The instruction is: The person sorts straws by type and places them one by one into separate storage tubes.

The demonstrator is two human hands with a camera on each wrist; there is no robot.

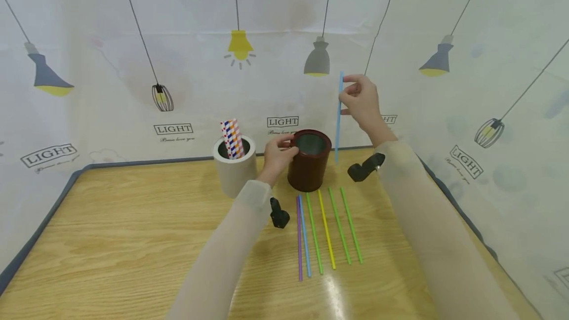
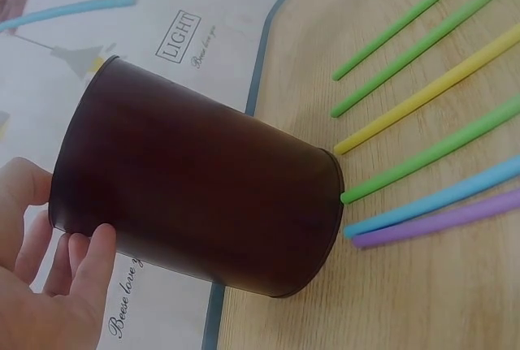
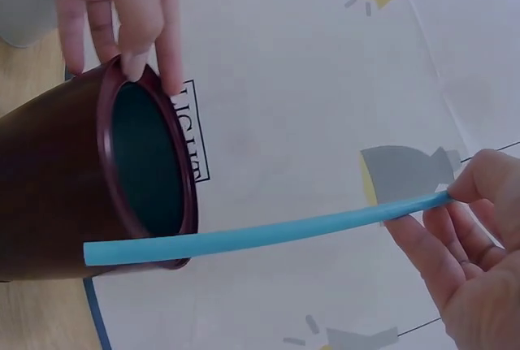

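One blue stick (image 1: 338, 132), probably light and slightly bendy, is best pinched gently near its top, as my right hand (image 1: 362, 102) does, at three o'clock from the brown cup (image 1: 306, 172); my left hand (image 1: 278, 155) grips that cup's nine o'clock edge.

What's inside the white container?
Patterned straws stand in the white container, their tops rising above its rim. Its wall hides their lower ends and the bottom, so I can't tell what else sits down there.

A light-blue straw (image 1: 338, 127), a dark-brown cup (image 1: 306, 169), a white cup (image 1: 235, 177), multicoloured patterned straws (image 1: 232, 140) and a honey-toned, wood-grained desk (image 1: 133, 221).
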